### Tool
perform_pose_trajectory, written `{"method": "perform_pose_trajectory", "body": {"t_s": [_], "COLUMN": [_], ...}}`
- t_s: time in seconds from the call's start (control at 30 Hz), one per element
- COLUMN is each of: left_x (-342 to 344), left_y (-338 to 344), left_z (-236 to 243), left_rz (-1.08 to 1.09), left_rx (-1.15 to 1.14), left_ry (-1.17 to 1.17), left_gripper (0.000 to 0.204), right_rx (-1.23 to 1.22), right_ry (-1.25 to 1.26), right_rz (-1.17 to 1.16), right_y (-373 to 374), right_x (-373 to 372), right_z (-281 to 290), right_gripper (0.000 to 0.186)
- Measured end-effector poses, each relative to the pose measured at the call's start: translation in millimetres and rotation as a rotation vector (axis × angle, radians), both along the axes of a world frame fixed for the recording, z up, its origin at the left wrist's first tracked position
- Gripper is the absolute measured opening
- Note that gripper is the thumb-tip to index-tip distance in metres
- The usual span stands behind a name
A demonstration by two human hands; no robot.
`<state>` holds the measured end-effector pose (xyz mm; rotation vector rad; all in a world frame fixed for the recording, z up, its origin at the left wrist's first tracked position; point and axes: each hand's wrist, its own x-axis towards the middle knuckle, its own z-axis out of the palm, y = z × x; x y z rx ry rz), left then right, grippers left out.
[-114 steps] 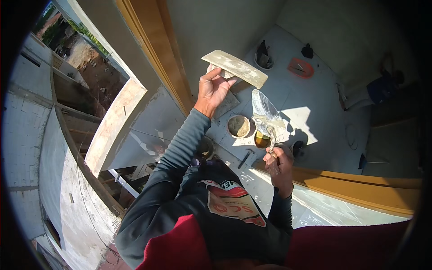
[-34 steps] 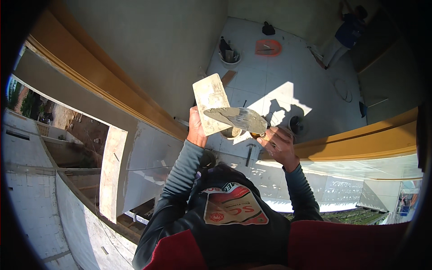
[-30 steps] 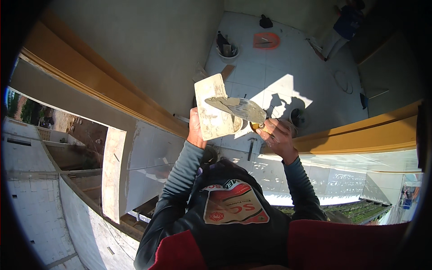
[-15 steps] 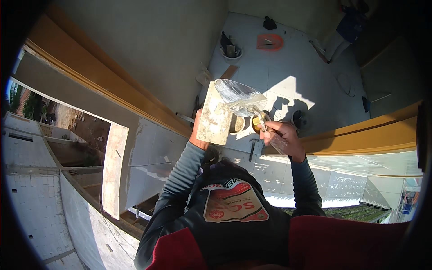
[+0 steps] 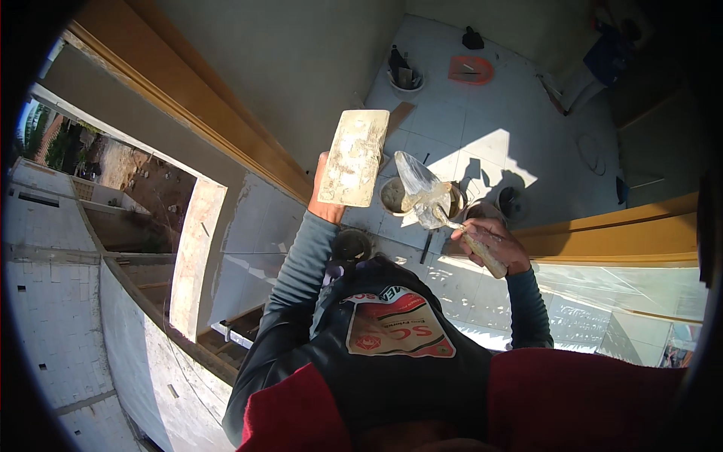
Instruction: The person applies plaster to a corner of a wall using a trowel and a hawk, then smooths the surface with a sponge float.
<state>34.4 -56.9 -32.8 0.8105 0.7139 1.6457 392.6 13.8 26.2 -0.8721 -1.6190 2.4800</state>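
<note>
Above your left wrist, the rectangular float (image 5: pixel 354 158) stands with its pale, smeared face up; your left hand (image 5: pixel 320 194) has hold of it from behind, most fingers hidden. Your right hand (image 5: pixel 493 245) is wrapped loosely round the handle of the trowel (image 5: pixel 423 188), blade angled up and away from you toward the float's right edge. Blade and float look apart, depth unclear. Greyish mix sits on the blade near the neck

Beyond your right hand, half behind the blade, a bucket (image 5: pixel 382 197) stands on the floor (image 5: pixel 433 124). Farther ahead of both hands: a white bucket (image 5: pixel 407 93) with tools in it, an orange tray (image 5: pixel 458 71); well off to the right, a co-worker (image 5: pixel 606 59) in shadow

Step in hand, my read: tools poised between strokes, mix being managed between trowel and float. Float face seems nearly bare, just patches. Next move would call for a steady left grip, float kept level, and a right wrist turn that keeps the mix from sliding off the blade
</note>
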Motion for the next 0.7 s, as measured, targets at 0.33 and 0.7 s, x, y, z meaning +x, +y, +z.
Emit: {"method": "perform_pose_trajectory", "body": {"t_s": [0.33, 0.7], "left_x": [44, -24], "left_y": [27, 0], "left_z": [18, 49], "left_rz": [-0.135, -0.015], "left_rx": [-0.199, 0.023], "left_ry": [-0.823, -0.782], "left_gripper": [0.036, 0.041], "right_rx": [1.489, 1.837], "right_ry": [0.149, 0.082], "right_rz": [-0.688, -0.349], "right_y": [-9, -7], "right_x": [-115, -60], "right_z": [-35, -67], "right_gripper": [0.038, 0.015]}}
